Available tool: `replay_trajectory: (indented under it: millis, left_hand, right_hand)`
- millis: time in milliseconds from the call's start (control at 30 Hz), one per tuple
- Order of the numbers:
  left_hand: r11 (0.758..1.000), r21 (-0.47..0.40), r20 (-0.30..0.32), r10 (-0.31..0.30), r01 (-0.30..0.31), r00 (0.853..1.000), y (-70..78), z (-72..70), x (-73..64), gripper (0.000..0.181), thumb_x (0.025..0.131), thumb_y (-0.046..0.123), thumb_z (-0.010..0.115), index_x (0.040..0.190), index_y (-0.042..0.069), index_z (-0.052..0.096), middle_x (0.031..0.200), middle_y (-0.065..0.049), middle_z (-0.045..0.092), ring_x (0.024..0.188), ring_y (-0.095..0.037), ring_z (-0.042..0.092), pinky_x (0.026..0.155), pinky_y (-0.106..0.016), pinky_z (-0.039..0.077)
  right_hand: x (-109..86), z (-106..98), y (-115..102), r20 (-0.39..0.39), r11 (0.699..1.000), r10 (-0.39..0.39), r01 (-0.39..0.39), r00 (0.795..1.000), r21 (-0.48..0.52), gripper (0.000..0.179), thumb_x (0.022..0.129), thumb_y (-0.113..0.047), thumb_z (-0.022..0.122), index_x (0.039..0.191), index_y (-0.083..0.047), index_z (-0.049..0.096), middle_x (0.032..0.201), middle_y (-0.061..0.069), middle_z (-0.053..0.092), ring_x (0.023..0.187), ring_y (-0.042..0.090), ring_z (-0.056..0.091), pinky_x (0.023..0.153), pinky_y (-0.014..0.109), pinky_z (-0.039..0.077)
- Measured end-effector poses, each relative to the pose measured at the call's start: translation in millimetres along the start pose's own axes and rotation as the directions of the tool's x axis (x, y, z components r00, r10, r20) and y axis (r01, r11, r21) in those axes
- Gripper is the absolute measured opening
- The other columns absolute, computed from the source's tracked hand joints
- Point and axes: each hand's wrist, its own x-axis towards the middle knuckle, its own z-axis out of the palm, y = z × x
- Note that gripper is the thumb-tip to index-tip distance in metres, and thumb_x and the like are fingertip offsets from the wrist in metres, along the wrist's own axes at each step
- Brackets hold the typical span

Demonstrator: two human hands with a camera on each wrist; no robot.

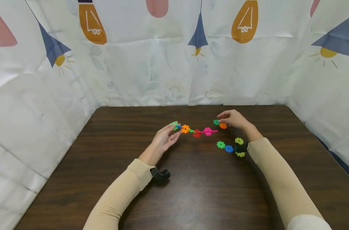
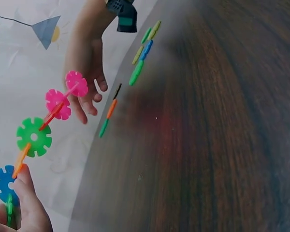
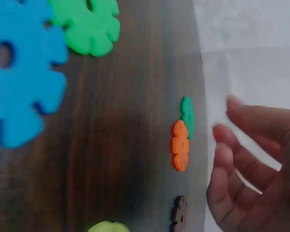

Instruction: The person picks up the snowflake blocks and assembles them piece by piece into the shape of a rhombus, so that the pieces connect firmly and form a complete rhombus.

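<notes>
My left hand (image 1: 164, 139) pinches the green end disc (image 2: 9, 210) of a chain of slotted plastic snowflake discs, held above the table. Along the chain come a blue disc (image 2: 5, 185), an orange disc (image 1: 185, 128), a green disc (image 2: 34, 137), a red disc (image 1: 196, 133) and two pink discs (image 1: 208, 131) at the free end. My right hand (image 1: 234, 119) hovers with loosely bent fingers, nothing between them, near a loose green disc (image 3: 187, 117) and an orange disc (image 3: 181, 145) on the table. A dark brown disc (image 3: 180, 214) lies close by.
Nearer me on the brown wooden table (image 1: 197, 185) lie a green disc (image 1: 221, 144), a blue disc (image 1: 229, 149) and yellow-green discs (image 1: 239, 141), partly hidden by the black right wrist device (image 1: 241, 147). A patterned white curtain (image 1: 162, 73) stands behind the table.
</notes>
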Motion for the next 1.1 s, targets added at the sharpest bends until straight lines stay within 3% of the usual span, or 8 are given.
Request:
replay_trajectory:
  millis: [267, 533, 900, 1100]
  left_hand:
    - [1.000, 0.011, 0.006, -0.003, 0.002, 1.000, -1.7, -1.1, 0.2, 0.044, 0.110, 0.017, 0.049, 0.153, 0.005, 0.048, 0.150, -0.012, 0.050, 0.119, -0.028, 0.059, 0.083, -0.024, 0.054]
    - [1.000, 0.012, 0.022, -0.002, 0.002, 1.000, -4.4, -1.1, 0.4, 0.044, 0.111, 0.016, 0.048, 0.153, 0.004, 0.047, 0.148, -0.013, 0.051, 0.119, -0.029, 0.059, 0.082, -0.024, 0.054]
    - [1.000, 0.023, 0.030, 0.004, -0.005, 1.000, -3.3, -0.1, -0.5, 0.041, 0.110, 0.016, 0.049, 0.150, 0.006, 0.051, 0.150, -0.013, 0.051, 0.099, -0.019, 0.068, 0.081, -0.023, 0.054]
    - [0.999, 0.037, 0.026, 0.008, -0.009, 1.000, -2.5, 0.1, -0.8, 0.042, 0.110, 0.017, 0.050, 0.150, 0.006, 0.051, 0.149, -0.013, 0.052, 0.093, -0.017, 0.070, 0.078, -0.023, 0.055]
  right_hand:
    - [14.0, 0.3, 0.6, 0.037, 0.989, 0.043, -0.037, 0.998, -0.141, 0.039, 0.099, -0.021, 0.070, 0.126, 0.006, 0.064, 0.120, 0.025, 0.063, 0.111, 0.041, 0.058, 0.097, 0.055, 0.047]
    - [19.3, 2.2, 2.3, 0.055, 0.986, 0.072, -0.063, 0.996, -0.152, 0.037, 0.098, -0.021, 0.071, 0.121, 0.007, 0.063, 0.116, 0.024, 0.060, 0.106, 0.040, 0.058, 0.094, 0.054, 0.048]
    - [23.8, 3.5, 1.7, 0.039, 0.991, 0.056, -0.051, 0.998, -0.124, 0.031, 0.095, -0.014, 0.074, 0.114, 0.007, 0.062, 0.108, 0.021, 0.061, 0.095, 0.035, 0.057, 0.086, 0.047, 0.049]
    - [22.4, 6.8, 2.8, 0.021, 0.996, 0.033, -0.032, 0.999, -0.084, 0.026, 0.095, -0.011, 0.073, 0.113, 0.006, 0.062, 0.110, 0.024, 0.065, 0.100, 0.038, 0.060, 0.089, 0.049, 0.050]
